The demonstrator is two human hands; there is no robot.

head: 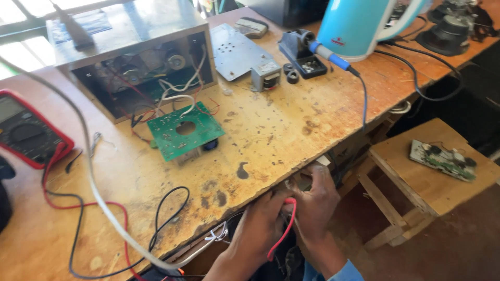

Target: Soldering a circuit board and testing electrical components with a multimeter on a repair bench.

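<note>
Both my hands are below the front edge of the wooden workbench. My left hand and my right hand are closed together on a red wire that loops down between them. What the fingertips pinch at the wire's end is too small to tell. On the bench a green circuit board lies flat, tied by white, red and black wires to an open metal chassis behind it.
A red multimeter sits at the left with red and black leads trailing over the bench. A soldering iron rests in its black stand beside a blue kettle. A small transformer stands mid-bench. A wooden stool carries another circuit board.
</note>
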